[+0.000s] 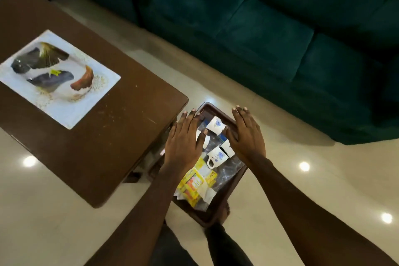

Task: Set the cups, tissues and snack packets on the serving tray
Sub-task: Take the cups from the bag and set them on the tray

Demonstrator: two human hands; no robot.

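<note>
A dark brown serving tray point(234, 181) sits low beside the table, over the floor. On it lie white cups with blue flowers, one at the far end point(216, 125) and one with a handle in the middle point(217, 156), plus yellow snack packets point(194, 183) and white tissues point(207, 193) at the near end. My left hand point(183, 142) hovers flat over the tray's left side, fingers straight, covering another cup. My right hand point(246, 134) is spread flat over the tray's right side, next to a cup point(227, 147). Neither hand holds anything.
A brown wooden table point(97, 136) stands at the left with a printed placemat point(58, 80) on it. A dark green sofa point(269, 28) fills the back and right. The floor point(313, 179) is glossy cream tile. My knees show below the tray.
</note>
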